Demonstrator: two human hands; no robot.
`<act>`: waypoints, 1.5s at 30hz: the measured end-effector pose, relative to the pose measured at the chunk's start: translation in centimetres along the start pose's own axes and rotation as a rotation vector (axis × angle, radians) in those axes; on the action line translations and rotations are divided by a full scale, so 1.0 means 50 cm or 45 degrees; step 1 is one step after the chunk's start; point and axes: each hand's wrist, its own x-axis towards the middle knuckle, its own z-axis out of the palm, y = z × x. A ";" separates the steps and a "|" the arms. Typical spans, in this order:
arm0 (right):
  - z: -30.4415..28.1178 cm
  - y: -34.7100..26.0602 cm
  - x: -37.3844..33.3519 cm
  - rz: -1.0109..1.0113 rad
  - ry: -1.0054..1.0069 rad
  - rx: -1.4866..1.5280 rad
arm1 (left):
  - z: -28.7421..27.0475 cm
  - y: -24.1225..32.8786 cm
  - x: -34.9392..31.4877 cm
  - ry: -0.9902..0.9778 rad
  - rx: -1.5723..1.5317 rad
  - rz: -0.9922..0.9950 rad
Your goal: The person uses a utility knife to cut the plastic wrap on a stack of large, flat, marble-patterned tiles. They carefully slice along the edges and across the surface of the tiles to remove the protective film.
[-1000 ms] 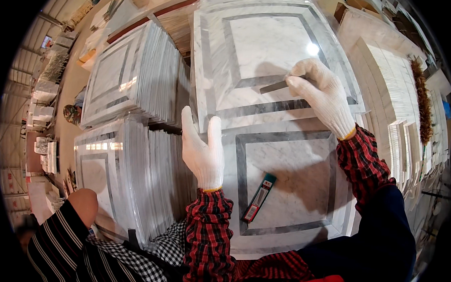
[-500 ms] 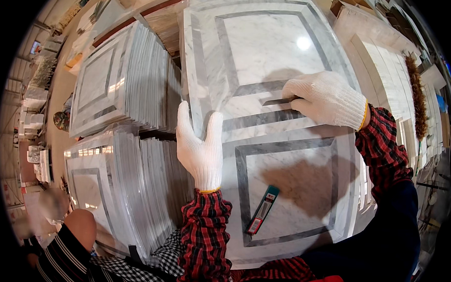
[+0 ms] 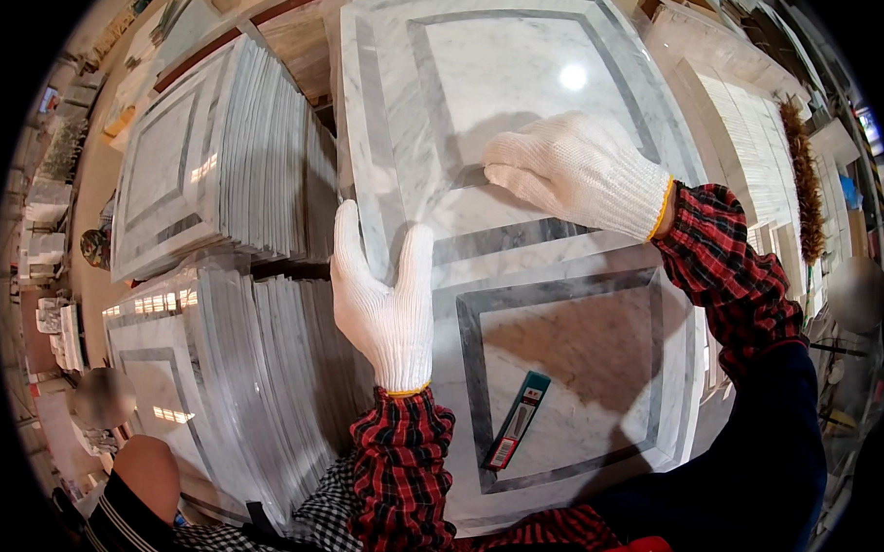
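Note:
My left hand (image 3: 383, 303), in a white knit glove, is open along the left edge of the upper marble panel (image 3: 527, 75). Its thumb and fingers are apart, touching the clear plastic film (image 3: 415, 168) bunched there. Over the grey border strip of that panel, my right hand (image 3: 577, 174), gloved alike, is closed with its fingertips pinched. Half a second ago a thin dark blade-like strip showed in its fingers; the fingers now hide it. On the lower marble panel (image 3: 566, 358) lies a narrow teal, black and red box (image 3: 518, 420), apart from both hands.
On the left stand two stacks of framed marble panels, an upper one (image 3: 256, 153) and a film-wrapped lower one (image 3: 264, 357). Another person's bent knee (image 3: 150, 470) is at the lower left. Pale slabs (image 3: 744, 141) and a brown bristly strip (image 3: 802, 181) lie to the right.
My right hand has moved left and slightly up over the upper panel, and the dark strip has gone out of sight. My left hand stays in nearly the same place. The view has shifted slightly.

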 end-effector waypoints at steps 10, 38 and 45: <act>-0.015 -0.018 0.030 -0.088 -0.070 -0.283 | 0.005 -0.014 0.000 0.050 -0.019 0.031; -0.018 -0.055 0.036 -0.274 -0.144 -0.601 | 0.000 -0.005 0.001 -0.007 -0.051 -0.030; -0.029 -0.062 0.035 -0.252 -0.204 -0.586 | 0.006 -0.021 0.004 0.043 -0.071 0.026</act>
